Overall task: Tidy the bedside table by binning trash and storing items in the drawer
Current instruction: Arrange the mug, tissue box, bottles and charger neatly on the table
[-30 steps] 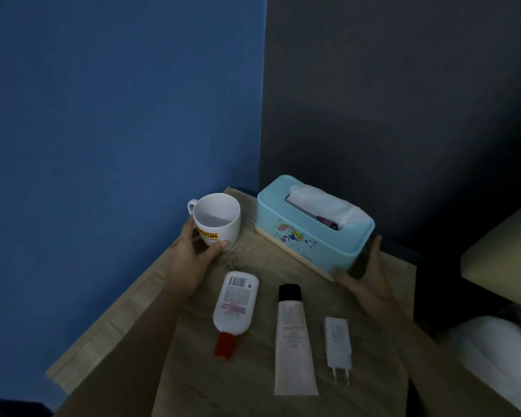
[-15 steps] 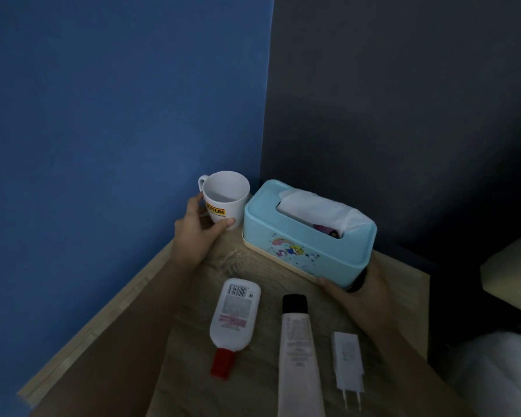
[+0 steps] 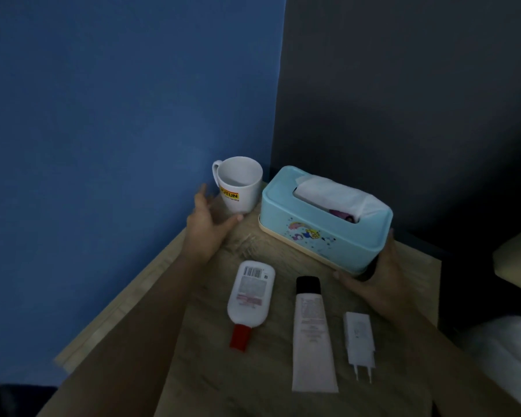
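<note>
At back left corner of bedside table (image 3: pixel 199 371): left hand (image 3: pixel 206 227) fingers spread, thumb tip at base of upright white mug (image 3: pixel 239 183). Tissue box (image 3: pixel 322 219) just beside mug; right hand (image 3: pixel 376 279) fingers cupped round its near right corner.

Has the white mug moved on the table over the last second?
Yes. The white mug has gone back toward the blue wall corner, away from the red-capped bottle, and now stands beside the tissue box.
</note>
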